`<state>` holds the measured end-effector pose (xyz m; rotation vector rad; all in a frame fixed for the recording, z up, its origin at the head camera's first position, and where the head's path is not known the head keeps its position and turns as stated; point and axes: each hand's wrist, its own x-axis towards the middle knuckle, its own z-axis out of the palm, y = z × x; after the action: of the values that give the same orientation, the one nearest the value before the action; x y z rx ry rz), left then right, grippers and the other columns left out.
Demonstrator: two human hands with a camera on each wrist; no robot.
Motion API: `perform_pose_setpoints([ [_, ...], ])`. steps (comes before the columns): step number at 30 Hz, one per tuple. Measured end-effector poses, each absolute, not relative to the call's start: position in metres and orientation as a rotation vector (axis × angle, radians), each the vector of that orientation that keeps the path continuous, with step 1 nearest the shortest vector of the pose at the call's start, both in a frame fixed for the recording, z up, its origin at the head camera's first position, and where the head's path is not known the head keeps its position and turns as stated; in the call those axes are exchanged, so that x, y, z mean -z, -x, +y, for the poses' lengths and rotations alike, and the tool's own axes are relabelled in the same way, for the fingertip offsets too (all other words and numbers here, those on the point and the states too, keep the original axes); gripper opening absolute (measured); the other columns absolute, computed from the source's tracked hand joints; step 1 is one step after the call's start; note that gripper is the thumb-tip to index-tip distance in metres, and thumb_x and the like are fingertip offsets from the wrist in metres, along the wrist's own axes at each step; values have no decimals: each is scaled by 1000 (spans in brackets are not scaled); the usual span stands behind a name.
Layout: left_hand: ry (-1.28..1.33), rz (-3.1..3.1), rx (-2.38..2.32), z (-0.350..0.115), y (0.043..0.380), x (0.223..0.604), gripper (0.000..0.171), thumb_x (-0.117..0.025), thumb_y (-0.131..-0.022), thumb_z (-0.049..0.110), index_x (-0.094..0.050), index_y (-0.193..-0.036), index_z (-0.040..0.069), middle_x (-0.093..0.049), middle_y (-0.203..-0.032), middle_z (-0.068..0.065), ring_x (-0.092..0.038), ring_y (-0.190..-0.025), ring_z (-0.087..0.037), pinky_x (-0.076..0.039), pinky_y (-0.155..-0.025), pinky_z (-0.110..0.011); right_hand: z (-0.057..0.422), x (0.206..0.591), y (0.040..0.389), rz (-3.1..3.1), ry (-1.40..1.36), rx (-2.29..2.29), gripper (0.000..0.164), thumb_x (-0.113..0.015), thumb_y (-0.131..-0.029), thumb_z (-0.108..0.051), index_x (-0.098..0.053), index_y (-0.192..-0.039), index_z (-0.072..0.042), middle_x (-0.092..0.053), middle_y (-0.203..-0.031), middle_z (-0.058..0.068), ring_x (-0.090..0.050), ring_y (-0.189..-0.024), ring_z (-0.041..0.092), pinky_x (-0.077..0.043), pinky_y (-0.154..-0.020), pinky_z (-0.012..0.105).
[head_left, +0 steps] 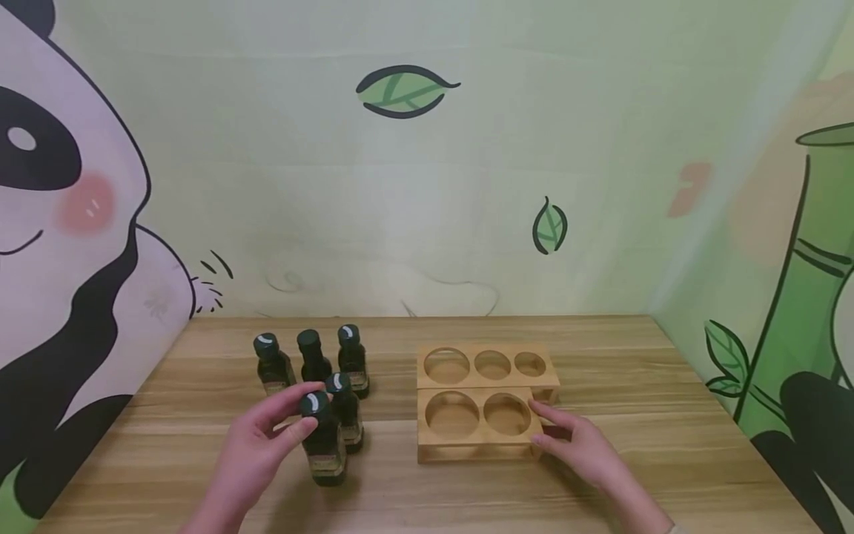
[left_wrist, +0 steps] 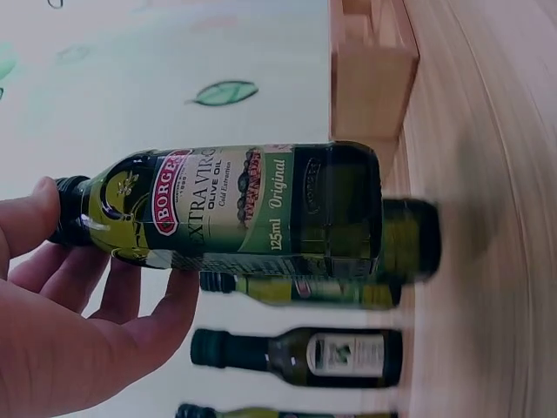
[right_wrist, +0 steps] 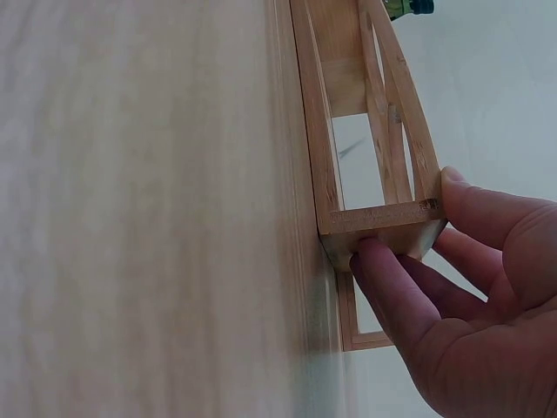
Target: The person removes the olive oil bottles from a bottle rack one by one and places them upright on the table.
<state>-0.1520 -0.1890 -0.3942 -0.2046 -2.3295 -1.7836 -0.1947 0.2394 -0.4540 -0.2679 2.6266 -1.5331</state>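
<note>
My left hand [head_left: 256,441] pinches a small dark green olive oil bottle [head_left: 325,449] by its black cap and neck. The bottle is upright, and its base appears slightly above the table. In the left wrist view, the label on this olive oil bottle [left_wrist: 235,209] reads "Extra Virgin Olive Oil" and 125ml. Close behind it stands a second olive oil bottle [head_left: 347,415]. At the right, my right hand [head_left: 580,449] grips the near right end of a two-tier wooden rack [head_left: 434,451] with round holes. The right wrist view shows fingers and thumb on that end of the rack [right_wrist: 383,216].
Three more dark bottles stand farther back on the left: one bottle [head_left: 273,363], a middle bottle [head_left: 315,360] and another bottle [head_left: 352,360]. The wooden table [head_left: 620,386] meets a printed cloth backdrop [head_left: 427,193] at its far edge.
</note>
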Motion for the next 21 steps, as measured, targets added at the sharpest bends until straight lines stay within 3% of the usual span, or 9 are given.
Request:
perform_pose_setpoints([
  [21, 157, -2349, 1759, -223, 181, 411, 42, -70, -94, 13, -60, -132, 0, -71, -113, 9, -61, -105, 3, -49, -84, -16, 239, 456, 195, 2652, 276, 1555, 54, -74, -89, -13, -55, -138, 2, -47, -144, 26, -64, -110, 31, -51, -87, 23],
])
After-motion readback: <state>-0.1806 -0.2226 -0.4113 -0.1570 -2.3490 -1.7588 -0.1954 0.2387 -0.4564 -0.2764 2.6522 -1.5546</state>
